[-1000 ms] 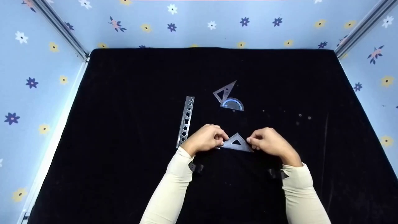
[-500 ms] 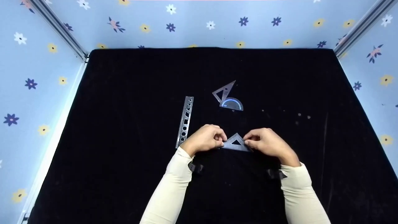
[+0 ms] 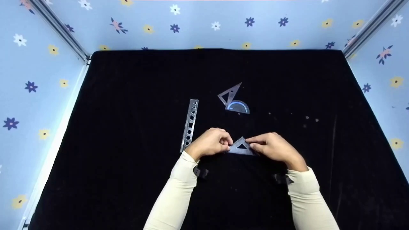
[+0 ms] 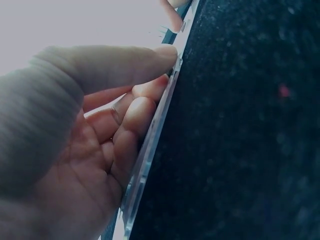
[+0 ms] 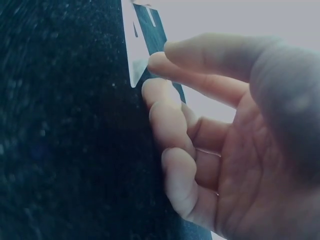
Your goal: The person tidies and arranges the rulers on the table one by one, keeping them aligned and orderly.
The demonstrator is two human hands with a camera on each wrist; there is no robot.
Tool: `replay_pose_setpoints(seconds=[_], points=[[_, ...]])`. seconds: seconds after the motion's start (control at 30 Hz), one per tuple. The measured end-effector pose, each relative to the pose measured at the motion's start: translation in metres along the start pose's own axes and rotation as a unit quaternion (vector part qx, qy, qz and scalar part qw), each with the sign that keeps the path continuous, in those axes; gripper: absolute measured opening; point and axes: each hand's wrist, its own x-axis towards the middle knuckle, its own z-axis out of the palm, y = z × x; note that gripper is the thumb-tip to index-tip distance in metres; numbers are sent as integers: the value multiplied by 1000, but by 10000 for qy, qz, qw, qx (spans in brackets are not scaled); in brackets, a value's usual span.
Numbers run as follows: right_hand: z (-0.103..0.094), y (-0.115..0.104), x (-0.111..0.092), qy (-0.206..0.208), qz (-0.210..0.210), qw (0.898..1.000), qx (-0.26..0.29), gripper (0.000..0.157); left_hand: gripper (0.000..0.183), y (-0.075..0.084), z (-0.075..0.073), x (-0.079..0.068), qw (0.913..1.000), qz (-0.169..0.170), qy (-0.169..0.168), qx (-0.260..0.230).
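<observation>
Right fingers [image 3: 260,138] moved inward along set square [image 3: 242,151] (protractor [image 3: 238,108] beyond).

Ruler [image 3: 187,127] partly hidden by left hand [image 3: 211,142]. Set square [image 3: 240,151] partly covered by right hand [image 3: 273,147]. Sleeves [image 3: 172,193] cut off by head view's bottom edge. Specks [image 3: 307,117] too small to identify.

A walled booth [image 3: 102,19] was seen, spread inside with black cloth [image 3: 127,95]. At the back and on both sides it was closed in by blue walls [image 3: 204,36] printed with flowers [image 3: 250,21]. The rear corners were framed by metal bars [image 3: 62,32], and the left edge was trimmed with a white strip [image 3: 53,150]. What it stood in could not be told.
</observation>
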Motion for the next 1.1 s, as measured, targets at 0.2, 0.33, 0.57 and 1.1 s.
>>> replay_pose_setpoints(seconds=[0.2, 0.33, 0.57, 1.1], points=[[1, 1, 1, 75, 89, 9999, 66, 26, 8, 1, 0, 0, 9999, -95, 75, -30], [1, 3, 2, 94, 248, 9988, 404, 26, 9, 2, 0, 0, 9995, -186, 217, -156], [0, 5, 2, 3, 332, 9954, 900, 27, 12, 3, 1, 1, 9973, -288, 559, -385], [-8, 4, 6, -58, 429, 9902, 1329, 28, 14, 0, -2, -3, 9894, -377, 1390, 186]])
